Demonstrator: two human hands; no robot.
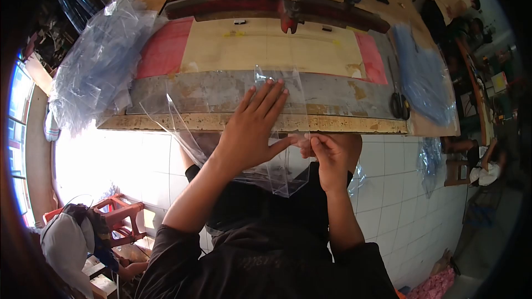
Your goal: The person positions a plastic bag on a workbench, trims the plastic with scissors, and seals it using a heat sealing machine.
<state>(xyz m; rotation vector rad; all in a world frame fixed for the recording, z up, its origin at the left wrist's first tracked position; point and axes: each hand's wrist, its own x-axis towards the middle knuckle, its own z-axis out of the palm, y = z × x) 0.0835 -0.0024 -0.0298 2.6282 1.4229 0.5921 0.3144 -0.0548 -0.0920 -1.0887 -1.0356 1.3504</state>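
A clear plastic sheet lies over the front edge of the work table and hangs down toward my lap. Spread flat on top of it, my left hand presses it against the grey surface, fingers stretched out and holding nothing. My right hand is just off the table edge, thumb and fingertips pinched at the sheet's right edge. The hanging part is see-through, so its exact outline is hard to follow.
A machine with a dark red bar spans the back, over a cream and pink board. Piled clear plastic sits left, bluish plastic sheets right, beside black scissors. Other people sit lower left and far right, near a red stool.
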